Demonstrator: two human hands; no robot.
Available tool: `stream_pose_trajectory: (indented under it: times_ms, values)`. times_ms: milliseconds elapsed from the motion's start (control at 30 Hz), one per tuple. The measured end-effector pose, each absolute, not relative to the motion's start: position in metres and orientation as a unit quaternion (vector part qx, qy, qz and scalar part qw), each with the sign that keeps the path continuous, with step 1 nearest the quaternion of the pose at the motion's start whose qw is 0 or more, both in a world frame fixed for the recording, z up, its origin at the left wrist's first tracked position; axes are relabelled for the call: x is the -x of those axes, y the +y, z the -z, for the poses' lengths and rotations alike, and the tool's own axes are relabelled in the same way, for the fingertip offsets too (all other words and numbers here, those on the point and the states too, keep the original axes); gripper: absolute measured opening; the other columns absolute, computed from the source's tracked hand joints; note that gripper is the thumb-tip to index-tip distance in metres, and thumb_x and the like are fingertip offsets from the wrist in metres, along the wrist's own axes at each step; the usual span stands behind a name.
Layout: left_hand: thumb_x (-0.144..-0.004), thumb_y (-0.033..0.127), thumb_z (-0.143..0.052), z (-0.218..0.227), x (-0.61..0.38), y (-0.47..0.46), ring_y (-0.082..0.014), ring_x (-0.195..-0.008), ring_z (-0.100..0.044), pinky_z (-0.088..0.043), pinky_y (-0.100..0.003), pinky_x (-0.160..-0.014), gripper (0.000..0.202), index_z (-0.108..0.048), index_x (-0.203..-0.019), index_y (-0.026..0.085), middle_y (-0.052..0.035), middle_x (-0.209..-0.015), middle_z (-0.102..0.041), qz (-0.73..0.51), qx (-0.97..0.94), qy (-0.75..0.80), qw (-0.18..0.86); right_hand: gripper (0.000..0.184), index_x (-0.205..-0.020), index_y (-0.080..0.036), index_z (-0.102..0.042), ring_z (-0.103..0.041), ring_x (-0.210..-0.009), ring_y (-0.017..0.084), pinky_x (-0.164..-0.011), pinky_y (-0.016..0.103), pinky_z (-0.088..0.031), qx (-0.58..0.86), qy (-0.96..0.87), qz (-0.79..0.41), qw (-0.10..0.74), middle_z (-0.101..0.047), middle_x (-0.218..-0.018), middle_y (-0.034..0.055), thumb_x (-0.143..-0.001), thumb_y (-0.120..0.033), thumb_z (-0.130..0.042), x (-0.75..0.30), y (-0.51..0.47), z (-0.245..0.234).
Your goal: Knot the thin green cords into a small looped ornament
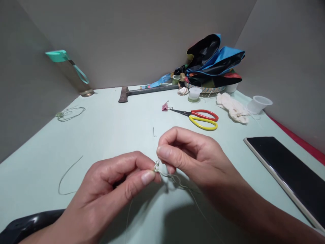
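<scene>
A small cluster of pale beads on thin wire [157,165] is pinched between the thumb and forefinger of my left hand [109,191]. My right hand [195,157] is curled just beside it, with its fingertips closed around the thin wire [177,183] that trails down from the beads. The two hands almost touch at the beads. Part of the wire is hidden by my fingers. A loose strand of wire [66,177] lies on the pale green table [45,162] to the left of my left hand.
Red-and-yellow-handled scissors [200,118] and a pink binder clip [165,107] lie ahead. A black tablet [286,176] lies at right. Farther back are a wire coil [70,114], a hatchet [142,91], white cloth [233,107], plastic cups [259,104], and piled coloured fabric [213,64].
</scene>
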State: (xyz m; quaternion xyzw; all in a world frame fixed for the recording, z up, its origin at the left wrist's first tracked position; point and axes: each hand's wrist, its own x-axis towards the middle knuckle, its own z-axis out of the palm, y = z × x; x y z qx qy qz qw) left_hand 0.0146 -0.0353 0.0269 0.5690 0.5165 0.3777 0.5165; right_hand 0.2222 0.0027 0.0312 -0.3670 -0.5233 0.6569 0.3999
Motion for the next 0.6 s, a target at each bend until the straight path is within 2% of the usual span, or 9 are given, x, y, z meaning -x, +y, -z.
stream_pose_trajectory:
  times_ms: [67, 200, 333, 433, 500, 600]
  values:
    - [-0.092, 0.041, -0.088, -0.028, -0.019, -0.037, -0.0136, -0.058, -0.033, -0.025, -0.027, -0.05, 0.017, -0.088, -0.078, 0.032, 0.0048, -0.062, -0.049, -0.381, -0.534, 0.538, 0.529, 0.024, -0.079, -0.026, -0.07, -0.051, -0.069, 0.012, -0.062, 0.029, -0.038, 0.367, -0.525, -0.662, 0.39, -0.062, -0.07, -0.0099, -0.095, -0.026, -0.087, -0.222, 0.003, -0.032]
    - [-0.088, 0.046, -0.09, -0.03, -0.021, -0.039, -0.0135, -0.057, -0.03, -0.023, -0.028, -0.052, 0.022, -0.086, -0.073, 0.029, 0.0056, -0.059, -0.038, -0.375, -0.522, 0.558, 0.525, 0.022, -0.079, -0.026, -0.07, -0.051, -0.069, 0.012, -0.061, 0.028, -0.038, 0.359, -0.521, -0.68, 0.37, -0.063, -0.072, -0.0095, -0.093, -0.023, -0.087, -0.222, 0.0, -0.033]
    - [-0.09, 0.046, -0.088, -0.03, -0.02, -0.037, -0.0133, -0.058, -0.036, -0.028, -0.027, -0.051, 0.025, -0.086, -0.073, 0.028, 0.0032, -0.061, -0.051, -0.394, -0.527, 0.557, 0.506, 0.018, -0.083, -0.026, -0.073, -0.053, -0.073, 0.012, -0.062, 0.027, -0.039, 0.39, -0.527, -0.664, 0.36, -0.064, -0.076, -0.0084, -0.091, -0.028, -0.089, -0.224, -0.001, -0.034]
    - [-0.089, 0.042, -0.091, -0.028, -0.018, -0.035, -0.0132, -0.06, -0.044, -0.036, -0.023, -0.051, 0.02, -0.086, -0.074, 0.029, 0.0025, -0.064, -0.06, -0.422, -0.522, 0.554, 0.492, 0.015, -0.089, -0.027, -0.074, -0.057, -0.081, 0.014, -0.067, 0.026, -0.043, 0.401, -0.549, -0.652, 0.336, -0.067, -0.084, -0.0075, -0.09, -0.027, -0.089, -0.225, 0.0, -0.034]
    - [-0.091, 0.038, -0.091, -0.025, -0.015, -0.034, -0.0125, -0.059, -0.044, -0.039, -0.02, -0.051, 0.016, -0.088, -0.077, 0.032, 0.0036, -0.064, -0.061, -0.437, -0.532, 0.54, 0.485, 0.014, -0.089, -0.027, -0.074, -0.059, -0.084, 0.015, -0.072, 0.026, -0.046, 0.394, -0.572, -0.64, 0.329, -0.068, -0.085, -0.0066, -0.092, -0.028, -0.087, -0.225, 0.001, -0.033]
    - [-0.099, 0.04, -0.086, -0.021, -0.01, -0.035, -0.0118, -0.054, -0.037, -0.037, -0.018, -0.046, 0.019, -0.089, -0.082, 0.032, 0.0053, -0.062, -0.052, -0.441, -0.551, 0.516, 0.485, 0.013, -0.086, -0.026, -0.073, -0.059, -0.082, 0.015, -0.072, 0.027, -0.047, 0.393, -0.6, -0.611, 0.333, -0.068, -0.083, -0.006, -0.096, -0.032, -0.08, -0.224, 0.002, -0.031]
